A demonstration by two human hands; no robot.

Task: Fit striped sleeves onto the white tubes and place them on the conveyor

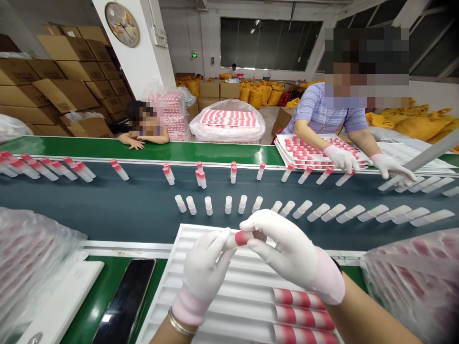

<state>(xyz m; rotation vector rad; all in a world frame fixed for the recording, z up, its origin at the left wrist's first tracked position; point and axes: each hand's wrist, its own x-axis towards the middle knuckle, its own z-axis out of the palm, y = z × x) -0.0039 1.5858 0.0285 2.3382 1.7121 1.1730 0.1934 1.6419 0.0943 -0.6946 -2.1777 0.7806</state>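
Observation:
Both my hands wear white gloves and meet over a white ribbed tray (201, 296). My left hand (204, 272) and my right hand (287, 251) pinch the two ends of one small tube (241, 237), pink-red in the middle and white at the left end. Three pink-and-white tubes (303, 317) lie in the tray's slots at lower right. Just beyond my hands, a row of white tubes (229, 204) stands on the dark conveyor belt (107, 205). Farther back stands a row of pink-capped tubes (201, 177).
A black phone (125, 301) lies on the green ledge left of the tray. Plastic-wrapped stacks of tubes (416, 282) flank me on both sides. Across the belt a gloved person's hands (342, 158) rest on a tray of pink tubes; a child leans on the far ledge (145, 138). Cardboard boxes (64, 71) fill the back left.

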